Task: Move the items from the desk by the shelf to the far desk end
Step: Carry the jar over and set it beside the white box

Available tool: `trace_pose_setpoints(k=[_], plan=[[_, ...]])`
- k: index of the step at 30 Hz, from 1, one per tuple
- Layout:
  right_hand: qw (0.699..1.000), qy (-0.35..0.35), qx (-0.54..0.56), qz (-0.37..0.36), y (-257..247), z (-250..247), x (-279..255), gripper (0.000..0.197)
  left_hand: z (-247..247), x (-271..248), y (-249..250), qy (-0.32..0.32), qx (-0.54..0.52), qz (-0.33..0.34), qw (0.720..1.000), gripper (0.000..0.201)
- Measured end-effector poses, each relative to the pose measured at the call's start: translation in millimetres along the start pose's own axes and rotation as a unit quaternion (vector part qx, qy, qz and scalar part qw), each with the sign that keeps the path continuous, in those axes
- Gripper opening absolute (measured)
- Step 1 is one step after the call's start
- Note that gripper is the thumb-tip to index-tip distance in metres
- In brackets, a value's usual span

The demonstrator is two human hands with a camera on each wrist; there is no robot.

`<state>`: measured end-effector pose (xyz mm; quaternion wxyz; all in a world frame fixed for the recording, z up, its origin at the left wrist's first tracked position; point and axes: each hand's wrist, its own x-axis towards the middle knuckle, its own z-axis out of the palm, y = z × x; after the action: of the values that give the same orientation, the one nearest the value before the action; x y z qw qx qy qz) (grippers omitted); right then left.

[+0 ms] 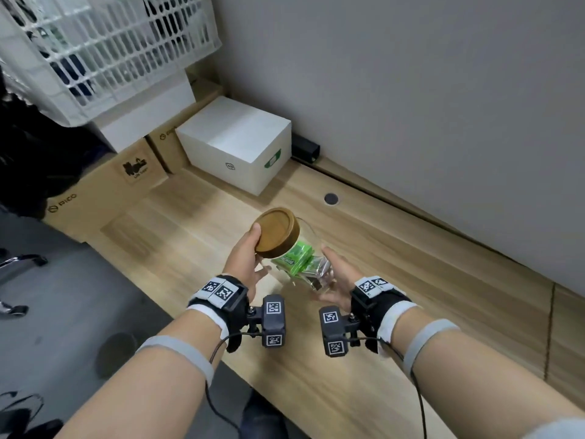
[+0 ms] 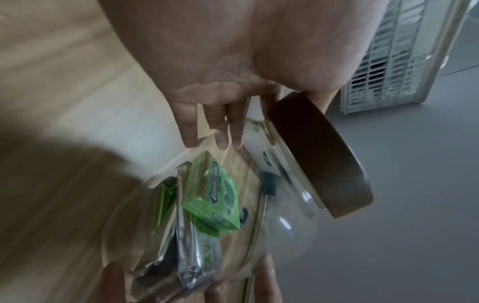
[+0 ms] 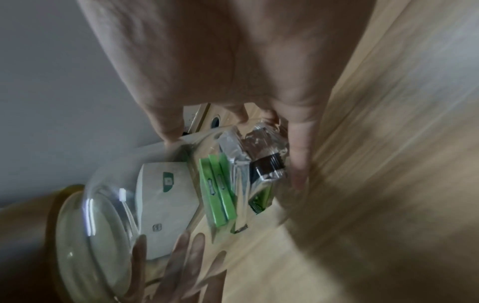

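Note:
A clear glass jar with a round wooden lid hangs tilted above the wooden desk, lid end up and to the left. Inside lie green gum packs and silver packets. My left hand grips the lid end, thumb on the lid rim and fingers under the neck. Cupped round the jar's base is my right hand. In the left wrist view the lid and a gum pack show below the palm. In the right wrist view the jar fills the lower left.
A white box stands at the desk's far end against the grey wall. Cardboard boxes and a white slatted basket are stacked to its left. A round cable hole lies beyond the jar. Grey floor runs along the desk's left edge.

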<state>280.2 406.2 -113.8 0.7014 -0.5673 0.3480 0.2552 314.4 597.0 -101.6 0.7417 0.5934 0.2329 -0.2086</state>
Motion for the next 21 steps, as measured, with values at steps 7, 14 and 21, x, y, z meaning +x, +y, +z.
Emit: trace_pose_setpoints(k=[7,14,21], plan=[[0.998,0.061,0.000,-0.020,-44.1,41.2,60.8,0.053,-11.5,98.8,38.5,-0.040,0.007,-0.027,0.999,0.020],[0.978,0.070,0.193,-0.023,-83.3,62.6,106.0,0.039,1.9,150.4,83.2,-0.141,0.062,-0.133,0.979,0.045],[0.953,0.094,0.283,-0.057,-125.2,65.2,133.2,0.046,38.6,199.4,102.7,-0.159,-0.006,-0.119,0.980,0.091]])
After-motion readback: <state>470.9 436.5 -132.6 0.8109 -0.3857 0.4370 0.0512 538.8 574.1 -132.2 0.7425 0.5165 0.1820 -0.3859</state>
